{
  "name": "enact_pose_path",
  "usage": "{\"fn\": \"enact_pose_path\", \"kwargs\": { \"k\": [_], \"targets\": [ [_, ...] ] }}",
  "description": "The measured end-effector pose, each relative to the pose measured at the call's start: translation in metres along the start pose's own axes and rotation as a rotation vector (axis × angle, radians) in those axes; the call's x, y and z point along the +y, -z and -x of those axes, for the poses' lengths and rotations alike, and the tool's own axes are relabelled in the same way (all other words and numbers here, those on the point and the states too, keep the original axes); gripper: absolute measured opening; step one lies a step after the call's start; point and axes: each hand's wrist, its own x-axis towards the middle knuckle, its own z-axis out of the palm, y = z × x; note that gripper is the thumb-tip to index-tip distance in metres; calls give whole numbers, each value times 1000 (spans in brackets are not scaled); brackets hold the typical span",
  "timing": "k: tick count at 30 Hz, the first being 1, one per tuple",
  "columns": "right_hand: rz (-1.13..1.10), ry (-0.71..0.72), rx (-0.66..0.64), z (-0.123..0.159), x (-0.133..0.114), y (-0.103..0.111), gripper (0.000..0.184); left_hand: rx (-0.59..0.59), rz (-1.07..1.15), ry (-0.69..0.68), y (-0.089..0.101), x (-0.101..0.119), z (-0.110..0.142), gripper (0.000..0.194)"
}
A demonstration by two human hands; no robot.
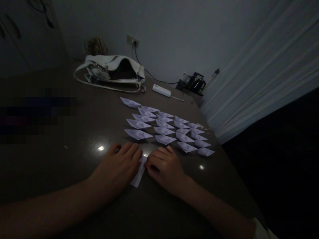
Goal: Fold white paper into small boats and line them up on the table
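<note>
1 narrow piece of white paper [138, 179] lies on the dark table [82, 149] between our left hand [124, 162] and our right hand [166, 167]. Our hands sit slightly apart, fingers curled at the paper's edges; we cannot tell whether either pinches or only presses it. Beyond them we see rows of paper boats [164, 131] and a white bag [109, 60].

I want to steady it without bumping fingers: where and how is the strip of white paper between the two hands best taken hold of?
I'd pinch the strip of white paper by its near end, coming from the wearer's side: that end sticks out uncovered, while the left hand and right hand crowd the far end. It looks thin and narrow, so light pressure should do.
</note>
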Motion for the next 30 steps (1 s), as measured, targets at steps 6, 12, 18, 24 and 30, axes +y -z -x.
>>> {"fn": "enact_pose_path", "kwargs": {
  "k": [6,12,18,24,30],
  "targets": [
    [-43,204,2,12,-26,0,17,-36,-7,-7,4,1,0,17],
    [-301,109,-35,10,-18,-1,11,-31,-12,3,4,2,1,13],
    [-168,104,-17,8,-15,1,11,-1,-13,8,2,2,1,11],
    [-68,184,-9,10,-22,1,14,-2,-22,-13,2,1,2,13],
    [-66,189,-13,11,-22,-1,13,-2,-45,-10,2,2,1,12]
  ]
}}
